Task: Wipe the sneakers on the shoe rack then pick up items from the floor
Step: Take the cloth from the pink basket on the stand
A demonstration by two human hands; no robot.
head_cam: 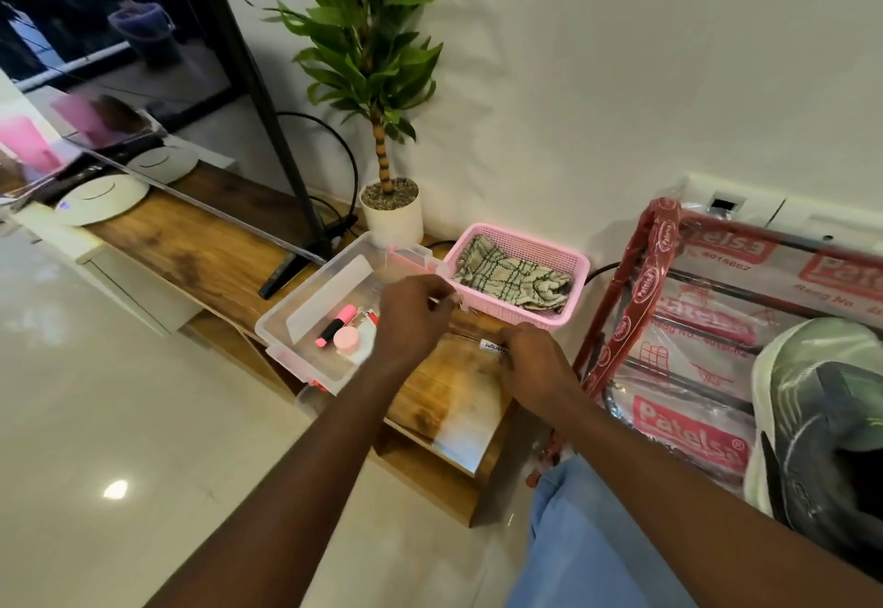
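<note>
Pointing leftward, marker [493, 348] lies crosswise.

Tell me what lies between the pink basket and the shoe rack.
A black cable crosses the gap between basket and rack, seen in the head view.

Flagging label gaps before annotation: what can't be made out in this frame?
Head view:
1. The thin item pinched by the left hand: blurred, mostly behind fingers.
2. Body of the white-labelled marker in the right hand: hidden by fingers; print too small.
3. Part of the grey-and-green sneaker: cut off by right edge.
4. Contents of the clear plastic box: partly behind left hand.
</note>
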